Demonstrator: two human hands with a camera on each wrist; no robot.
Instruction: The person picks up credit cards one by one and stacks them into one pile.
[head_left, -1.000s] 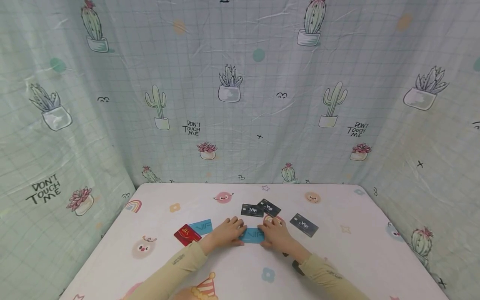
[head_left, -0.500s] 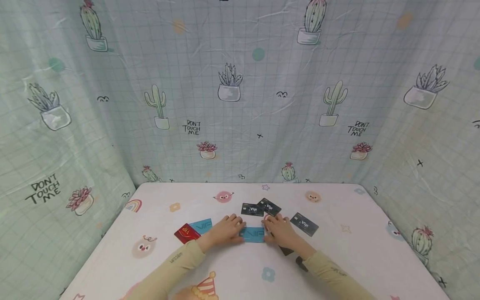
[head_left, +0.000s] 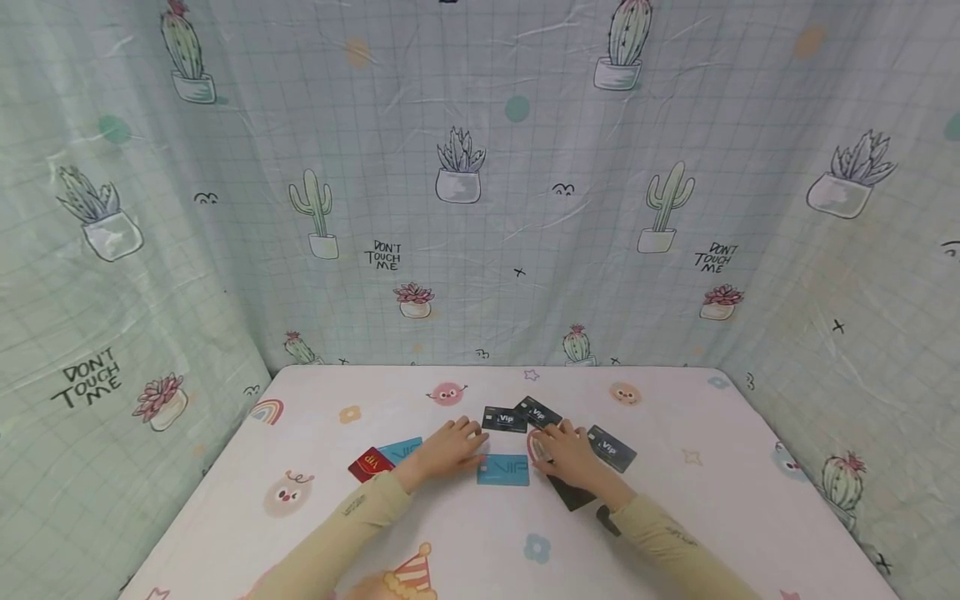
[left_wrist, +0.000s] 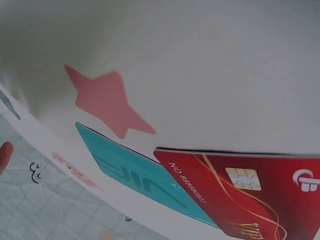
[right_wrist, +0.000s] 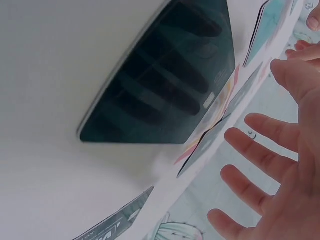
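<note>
A blue VIP card [head_left: 503, 470] lies on the table between the two hands. To its left hovers my left hand [head_left: 450, 447], fingers loosely bent, thumb tip near the card's left edge and nothing gripped. My right hand [head_left: 572, 458] is above a black card [head_left: 573, 495], partly covering it. The right wrist view shows that hand's fingers [right_wrist: 262, 145] spread and apart from the black card [right_wrist: 165, 85], which mirrors them. Beside the left wrist, a red VIP card [left_wrist: 240, 195] overlaps another blue card [left_wrist: 137, 172].
Two overlapping black VIP cards, one flat [head_left: 505, 419] and one angled [head_left: 538, 412], lie farther back. Another black VIP card [head_left: 611, 449] is right of my right hand. A dark card [head_left: 608, 520] is partly hidden by the right sleeve. A cactus-print curtain [head_left: 480, 208] surrounds the table.
Both hands have let go of the blue card's ends and drawn apart. My right hand has shifted right, uncovering more of the black card beneath it. The blue card stays nearly in place.
</note>
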